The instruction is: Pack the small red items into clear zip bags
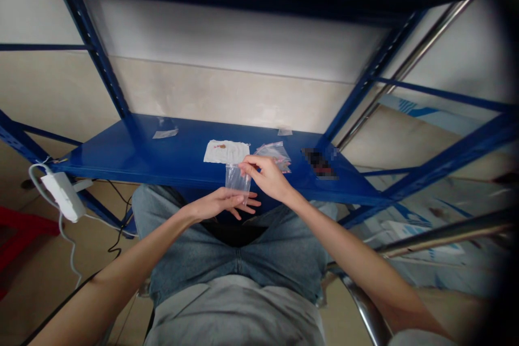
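A clear plastic bag [232,177] hangs upright just in front of the shelf's near edge. My right hand [267,175] is closed, with thumb and forefinger pinching the bag near its top right corner. Below it, my left hand [225,203] has its fingers stretched out and spread at the bag's lower end. Behind the bag lies a white cloth or paper piece [235,152] with a small reddish-brown thing [221,146] on it, too small to name. A loose pile of clear bags with reddish edges [275,152] sits just beyond my right hand.
The blue metal shelf [186,159] spans my front, with posts either side and another shelf overhead. Small clear pieces [165,133] lie farther back. A pixelated dark object [319,164] is at right. A white power strip [64,195] with cables hangs left, near something red [24,235].
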Demonstrator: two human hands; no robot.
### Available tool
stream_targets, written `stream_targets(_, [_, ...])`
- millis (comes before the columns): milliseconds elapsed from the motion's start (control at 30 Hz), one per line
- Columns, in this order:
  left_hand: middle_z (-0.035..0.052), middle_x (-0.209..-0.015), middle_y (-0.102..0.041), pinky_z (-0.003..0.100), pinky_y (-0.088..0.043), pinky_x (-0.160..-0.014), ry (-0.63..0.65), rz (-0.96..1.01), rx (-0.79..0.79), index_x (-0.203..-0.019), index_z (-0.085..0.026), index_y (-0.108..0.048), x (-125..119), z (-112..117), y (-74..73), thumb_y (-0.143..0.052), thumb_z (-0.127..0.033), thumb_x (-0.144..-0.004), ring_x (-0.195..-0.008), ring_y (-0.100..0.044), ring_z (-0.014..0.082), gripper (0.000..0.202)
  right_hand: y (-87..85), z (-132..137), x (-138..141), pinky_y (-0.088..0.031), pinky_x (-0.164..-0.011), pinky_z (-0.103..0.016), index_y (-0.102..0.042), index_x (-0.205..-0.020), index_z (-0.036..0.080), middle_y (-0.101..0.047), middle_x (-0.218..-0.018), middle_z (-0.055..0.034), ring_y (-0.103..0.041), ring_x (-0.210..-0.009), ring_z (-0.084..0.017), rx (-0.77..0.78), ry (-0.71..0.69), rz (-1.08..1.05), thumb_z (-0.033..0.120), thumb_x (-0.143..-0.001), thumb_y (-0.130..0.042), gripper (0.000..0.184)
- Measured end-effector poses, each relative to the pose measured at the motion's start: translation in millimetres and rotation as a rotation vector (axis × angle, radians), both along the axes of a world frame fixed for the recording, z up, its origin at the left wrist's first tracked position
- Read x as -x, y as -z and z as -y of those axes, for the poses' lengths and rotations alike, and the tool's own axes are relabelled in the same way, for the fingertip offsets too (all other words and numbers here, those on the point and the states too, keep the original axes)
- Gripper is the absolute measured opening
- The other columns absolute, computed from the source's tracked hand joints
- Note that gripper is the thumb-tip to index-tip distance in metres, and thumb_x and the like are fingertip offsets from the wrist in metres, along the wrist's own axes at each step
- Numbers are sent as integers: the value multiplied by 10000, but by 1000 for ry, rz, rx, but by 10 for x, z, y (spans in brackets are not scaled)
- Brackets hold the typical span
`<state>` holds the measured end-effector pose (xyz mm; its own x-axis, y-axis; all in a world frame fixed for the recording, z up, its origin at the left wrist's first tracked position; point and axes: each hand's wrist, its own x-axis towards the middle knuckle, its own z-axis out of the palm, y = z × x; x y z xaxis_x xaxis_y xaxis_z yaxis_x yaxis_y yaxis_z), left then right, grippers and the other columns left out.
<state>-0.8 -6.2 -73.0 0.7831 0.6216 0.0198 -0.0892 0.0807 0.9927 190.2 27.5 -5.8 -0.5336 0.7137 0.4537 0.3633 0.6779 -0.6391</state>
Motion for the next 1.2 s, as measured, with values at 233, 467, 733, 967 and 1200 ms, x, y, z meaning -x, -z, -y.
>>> stream_targets(233, [216,-1253,-684,312,-517,-770,-70,-37,-51,-1460,-159,-484,-1,-35,66,-534,-511,-969,-1052,-714,281,607,-6,-38,37,-401,-632,-258,-615,-722,169,-634,-691,-5,-568,-639,-136,-35,-9,-39,318,-995,-517,326])
stream_targets(467, [223,-1103,-739,284,-508,-660,-164,-45,-62,-1295,-97,-634,65,-206,217,-573,-573,-919,-876,-744,262,609,-113,-226,84,-406,-571,-243,-601,-732,171,-601,-682,-2,-522,-572,-120,72,-6,-250,421,-972,-545,351])
stream_targets(733, [236,-1149,-707,443,-511,-921,-204,420,343,-1107,-89,-678,113,-202,40,-443,-766,-865,-1091,-670,338,756,78,-269,234,-433,-743,-293,-636,-735,168,-629,-735,-15,-561,-750,-162,23,-208,51,286,-982,-539,290])
stream_targets(967, [51,-797,-655,302,-530,-734,-462,342,206,-1103,-130,-666,91,-192,60,-687,-551,-844,-717,-655,164,495,183,-586,431,-460,-806,-305,-667,-1025,206,-646,-1043,-56,-591,-915,-175,-116,-167,-21,252,-962,-562,130])
stream_targets(1200, [69,-831,-669,293,-516,-710,-480,190,102,-1205,-132,-672,102,-216,94,-703,-459,-837,-750,-674,184,493,582,-1576,638,-466,-775,-279,-667,-952,186,-655,-846,-13,-603,-778,-155,-114,289,45,116,-847,-565,162])
